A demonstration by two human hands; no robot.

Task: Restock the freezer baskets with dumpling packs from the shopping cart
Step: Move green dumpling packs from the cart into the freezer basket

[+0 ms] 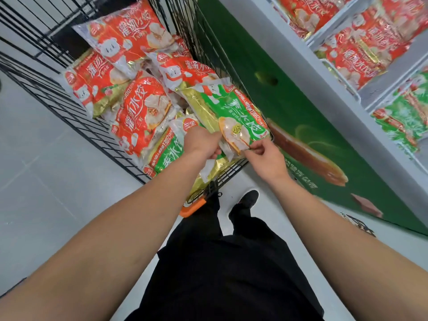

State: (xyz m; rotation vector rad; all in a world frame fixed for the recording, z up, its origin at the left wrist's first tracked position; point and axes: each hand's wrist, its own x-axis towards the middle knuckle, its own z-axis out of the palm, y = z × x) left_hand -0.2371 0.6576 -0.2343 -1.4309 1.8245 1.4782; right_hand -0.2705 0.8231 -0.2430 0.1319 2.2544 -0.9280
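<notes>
Two hands meet on one green dumpling pack (234, 112) at the near right corner of the shopping cart (69, 98). Our left hand (202, 142) has its fingers curled over the pack's near left edge, and our right hand (266, 158) pinches its near right corner between thumb and fingertips. The pack lies tilted on top of the heap, its far end leaning toward the cart's right wire wall. A second green pack (166, 156) lies just under our left wrist, and red dumpling packs (143, 112) fill the rest of the cart, overlapping one another. Just beside the cart on the right stands the freezer (301, 107) with its green printed side. Its baskets (393, 68) hold red packs farther away and green packs nearer us.
</notes>
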